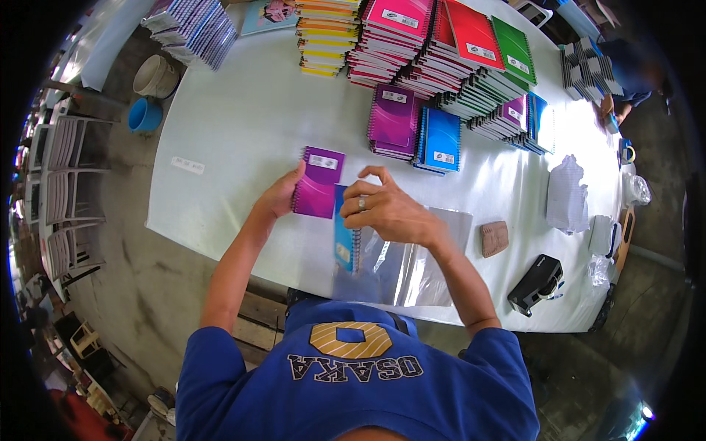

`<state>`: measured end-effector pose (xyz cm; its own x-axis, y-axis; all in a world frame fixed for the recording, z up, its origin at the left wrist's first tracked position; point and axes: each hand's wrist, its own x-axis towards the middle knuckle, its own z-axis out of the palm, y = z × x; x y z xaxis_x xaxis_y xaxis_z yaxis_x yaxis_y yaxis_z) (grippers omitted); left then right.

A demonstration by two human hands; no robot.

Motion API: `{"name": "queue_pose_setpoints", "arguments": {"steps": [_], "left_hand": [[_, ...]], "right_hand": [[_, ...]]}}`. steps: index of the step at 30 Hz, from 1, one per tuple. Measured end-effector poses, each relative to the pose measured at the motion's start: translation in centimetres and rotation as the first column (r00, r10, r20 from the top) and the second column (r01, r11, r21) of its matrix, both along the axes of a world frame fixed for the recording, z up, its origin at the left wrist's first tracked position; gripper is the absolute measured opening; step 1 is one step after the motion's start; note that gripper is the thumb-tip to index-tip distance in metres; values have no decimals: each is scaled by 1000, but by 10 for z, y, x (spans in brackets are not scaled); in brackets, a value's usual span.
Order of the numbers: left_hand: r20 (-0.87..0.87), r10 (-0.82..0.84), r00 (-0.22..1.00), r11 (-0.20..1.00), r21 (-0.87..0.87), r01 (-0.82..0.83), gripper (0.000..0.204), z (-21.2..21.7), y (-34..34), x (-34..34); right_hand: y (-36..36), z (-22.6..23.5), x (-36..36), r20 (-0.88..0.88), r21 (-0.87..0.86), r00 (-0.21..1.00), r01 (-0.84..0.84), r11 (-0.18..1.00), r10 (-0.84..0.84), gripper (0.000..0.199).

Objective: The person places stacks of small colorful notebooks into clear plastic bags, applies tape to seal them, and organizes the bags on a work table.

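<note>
My left hand (pixel 283 192) is closed on the spiral edge of a purple notebook (pixel 321 192), its cover facing up over the table. Just right of it, my right hand (pixel 386 209), with a ring on one finger, grips a blue spiral notebook (pixel 343 246). That notebook is tilted and slightly smeared by motion, and my fingers hide part of it. Clear plastic sleeves (pixel 423 275) lie flat under my right forearm, near the table's front edge. Beyond my hands stand a short stack of purple notebooks (pixel 393 121) and one of blue notebooks (pixel 441 136).
Tall piles of yellow (pixel 327 37), pink (pixel 393 40), red (pixel 471 37) and green notebooks (pixel 512 55) line the table's (pixel 228 147) far side. To the right lie a brown wallet-like item (pixel 494 239), a black tape dispenser (pixel 535 283) and crumpled white paper (pixel 567 195). Another person (pixel 636 73) is at far right.
</note>
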<state>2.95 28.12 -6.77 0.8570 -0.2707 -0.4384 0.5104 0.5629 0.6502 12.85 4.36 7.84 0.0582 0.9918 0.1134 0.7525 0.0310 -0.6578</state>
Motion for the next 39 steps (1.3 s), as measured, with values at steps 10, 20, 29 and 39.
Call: {"name": "queue_pose_setpoints", "arguments": {"steps": [10, 20, 29, 39], "left_hand": [[23, 116, 993, 991, -63, -114, 72, 49, -34, 23], [-109, 267, 958, 952, -127, -279, 79, 25, -22, 37], [-114, 102, 988, 888, -437, -142, 68, 8, -32, 60], [-70, 135, 988, 970, -196, -146, 47, 68, -79, 99]], "right_hand": [[-3, -50, 48, -367, 184, 863, 433, 882, -347, 36], [-34, -119, 68, 366, 356, 570, 645, 676, -736, 32], [-40, -78, 8, 138, 465, 651, 623, 629, -746, 27], [-78, 57, 196, 198, 729, -241, 684, -22, -950, 43]]}}
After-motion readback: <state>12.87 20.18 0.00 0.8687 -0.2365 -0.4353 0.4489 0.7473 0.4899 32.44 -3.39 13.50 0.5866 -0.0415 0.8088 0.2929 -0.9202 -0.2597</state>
